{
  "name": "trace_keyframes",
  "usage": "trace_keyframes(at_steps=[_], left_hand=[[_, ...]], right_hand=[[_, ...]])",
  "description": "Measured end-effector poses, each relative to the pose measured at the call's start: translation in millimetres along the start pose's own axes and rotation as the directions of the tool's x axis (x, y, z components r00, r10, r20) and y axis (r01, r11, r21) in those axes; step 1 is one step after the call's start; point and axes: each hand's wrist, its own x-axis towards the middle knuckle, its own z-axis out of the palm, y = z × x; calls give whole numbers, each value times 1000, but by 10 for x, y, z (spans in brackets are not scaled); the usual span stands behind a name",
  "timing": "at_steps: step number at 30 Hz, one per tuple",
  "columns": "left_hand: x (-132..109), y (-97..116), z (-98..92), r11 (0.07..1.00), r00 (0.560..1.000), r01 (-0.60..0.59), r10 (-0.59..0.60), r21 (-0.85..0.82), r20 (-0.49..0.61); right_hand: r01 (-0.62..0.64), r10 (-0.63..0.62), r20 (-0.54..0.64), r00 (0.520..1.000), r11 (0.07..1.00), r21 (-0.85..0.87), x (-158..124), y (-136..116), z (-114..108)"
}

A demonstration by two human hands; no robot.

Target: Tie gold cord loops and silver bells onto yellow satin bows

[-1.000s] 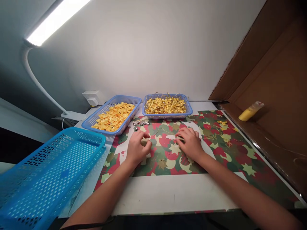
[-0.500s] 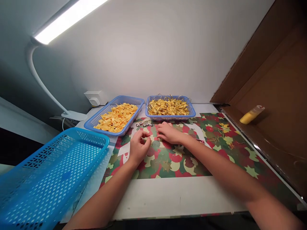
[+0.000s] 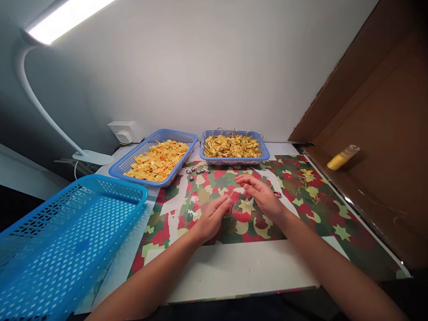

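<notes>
My left hand (image 3: pixel 215 217) is closed in a pinch above the patterned sheet (image 3: pixel 203 196). A thin pale tip shows at its fingertips, too small to name. My right hand (image 3: pixel 262 196) is just to the right, thumb and fingers apart, with nothing visible in it. Several small silver bells (image 3: pixel 199 171) lie beyond my left hand, and one more bell (image 3: pixel 190 178) sits slightly nearer. Yellow ribbon bows (image 3: pixel 160 160) fill the left blue basket (image 3: pixel 115 171). The right blue basket (image 3: pixel 234 161) holds yellow bows with gold cords (image 3: pixel 232 146).
A larger turquoise basket (image 3: pixel 80 240) stands at the left. Behind it is a clip-on lamp (image 3: pixel 43 107). A red handle (image 3: pixel 277 194) pokes out beside my right wrist. Yellow scraps (image 3: pixel 310 189) lie at the right, near a cardboard wall (image 3: pixel 377 111) with a yellow tube (image 3: pixel 343 157).
Both hands have come nearer, away from the bells, and moved right. My left fingers have closed into a pinch. One bell now lies apart from the others.
</notes>
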Motion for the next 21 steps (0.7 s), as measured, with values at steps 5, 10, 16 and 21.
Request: trace_keyframes(at_steps=[5, 10, 16, 21], left_hand=[[7, -34, -29, 1000, 999, 20, -20, -12, 27], [-26, 5, -5, 998, 997, 52, -49, -43, 64], [47, 49, -67, 984, 994, 52, -67, -169, -82], [76, 62, -122, 989, 974, 66, -92, -131, -209]], right_hand=[[50, -53, -19, 998, 991, -127, -74, 59, 25], [144, -148, -61, 987, 987, -74, -124, 48, 162], [124, -153, -201, 968, 981, -151, -139, 84, 175], [314, -374, -99, 922, 873, -374, -199, 22, 193]])
